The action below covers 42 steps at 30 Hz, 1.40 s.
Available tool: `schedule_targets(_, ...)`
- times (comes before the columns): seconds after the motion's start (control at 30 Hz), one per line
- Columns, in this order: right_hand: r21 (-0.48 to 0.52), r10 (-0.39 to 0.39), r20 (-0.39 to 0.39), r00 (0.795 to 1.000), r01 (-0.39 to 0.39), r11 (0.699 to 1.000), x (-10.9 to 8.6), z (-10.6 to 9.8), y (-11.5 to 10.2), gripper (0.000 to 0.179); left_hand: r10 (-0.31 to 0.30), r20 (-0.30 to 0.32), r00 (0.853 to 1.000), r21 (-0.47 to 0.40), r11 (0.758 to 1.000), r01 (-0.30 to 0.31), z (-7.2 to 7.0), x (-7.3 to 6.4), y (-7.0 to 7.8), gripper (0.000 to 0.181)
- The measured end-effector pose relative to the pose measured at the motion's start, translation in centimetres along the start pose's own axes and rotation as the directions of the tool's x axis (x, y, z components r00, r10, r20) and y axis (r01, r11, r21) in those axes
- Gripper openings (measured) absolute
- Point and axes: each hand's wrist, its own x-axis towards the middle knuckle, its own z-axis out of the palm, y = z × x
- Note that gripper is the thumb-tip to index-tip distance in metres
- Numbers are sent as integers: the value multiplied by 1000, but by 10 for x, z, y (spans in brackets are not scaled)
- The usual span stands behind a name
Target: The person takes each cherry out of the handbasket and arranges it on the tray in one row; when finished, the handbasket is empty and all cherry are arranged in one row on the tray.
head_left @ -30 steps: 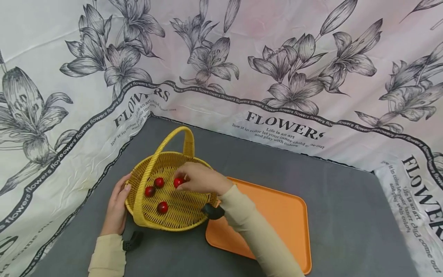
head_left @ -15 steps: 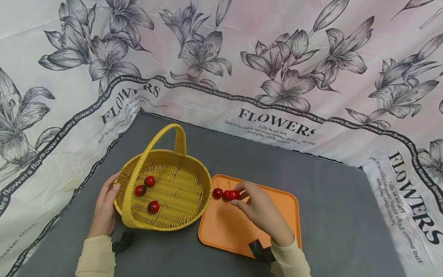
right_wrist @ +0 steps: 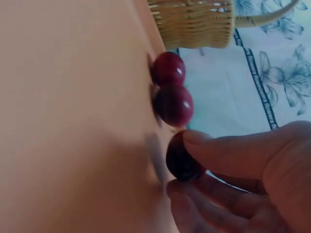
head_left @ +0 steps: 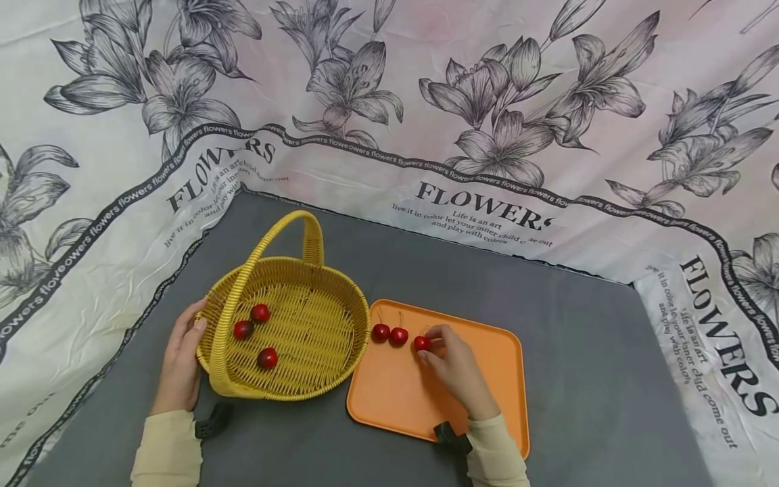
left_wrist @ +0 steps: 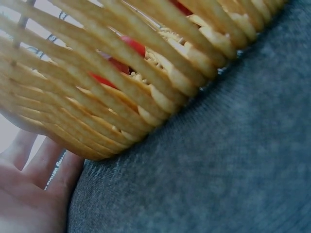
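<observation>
My right hand [head_left: 459, 370] pinches a red cherry [head_left: 422, 343] between thumb and fingers, just over the orange tray [head_left: 395, 406]. In the right wrist view the held cherry [right_wrist: 182, 156] has a shadow beside it on the tray. Two more cherries with stems, one [head_left: 398, 337] nearer the hand and one [head_left: 380, 333] by the basket, lie at the tray's far left. On the left stands a yellow wicker basket [head_left: 310, 331] with three dark red cherries [head_left: 267, 358] inside. My left hand [head_left: 178, 362] rests against the basket's left side; its fingers look fairly straight in the left wrist view.
The basket's tall arched handle [head_left: 268, 237] rises above its left part. Basket and tray stand side by side on a dark grey tabletop [head_left: 584, 338]. A white cloth [head_left: 341, 162] with printed flowers hangs behind and along the sides.
My right hand has carried a cherry from the basket rightward to the tray, then shifted slightly away from the two cherries there. The left hand stays at the basket; the head view has shifted.
</observation>
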Motion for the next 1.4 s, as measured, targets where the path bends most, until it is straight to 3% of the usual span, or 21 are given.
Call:
schedule_targets(0.23,-33,-59,-84,995,56,998,3,11,5,32,3,-9,1000,13,1000,-3,2,0,0,44)
schedule_targets(0.47,-37,-75,-112,991,71,997,5,17,5,31,-4,-17,1000,8,1000,4,1,-1,0,44)
schedule_targets(0.93,-61,-44,-78,996,39,997,7,15,1,37,-36,-16,999,-23,999,36,0,1,-1,44)
schedule_targets(1.4,-82,-44,-57,997,39,996,7,15,3,39,-30,-24,999,-24,999,29,1,2,0,44)
